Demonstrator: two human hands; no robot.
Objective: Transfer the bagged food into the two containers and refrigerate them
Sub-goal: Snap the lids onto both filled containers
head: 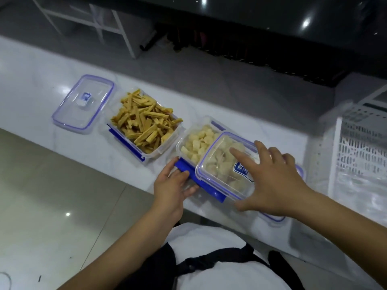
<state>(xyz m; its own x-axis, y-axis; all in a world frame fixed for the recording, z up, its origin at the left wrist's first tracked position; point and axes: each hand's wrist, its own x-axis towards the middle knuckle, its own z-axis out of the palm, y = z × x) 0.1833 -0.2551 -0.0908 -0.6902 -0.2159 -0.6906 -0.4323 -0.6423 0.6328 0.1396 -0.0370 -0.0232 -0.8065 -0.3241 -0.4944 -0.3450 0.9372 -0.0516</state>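
Right now the right hand (274,181) is lying flat, fingers spread, on a clear blue-rimmed lid (225,166) that is sitting askew over the container of pale chunks (199,143), hiding its near half; part of that lid is vanishing under the palm. The left hand (171,185) is resting relaxed fingers on the container's blue side clasp (189,172). Beside it, the container of tan strips (144,122) is standing uncovered, its own lid (82,103) lying flat to its left. Everything is sitting on a glossy white marble counter (41,80). A white slotted basket (360,147) is blurring out at the right edge, and dark shelving behind is too dim to read.
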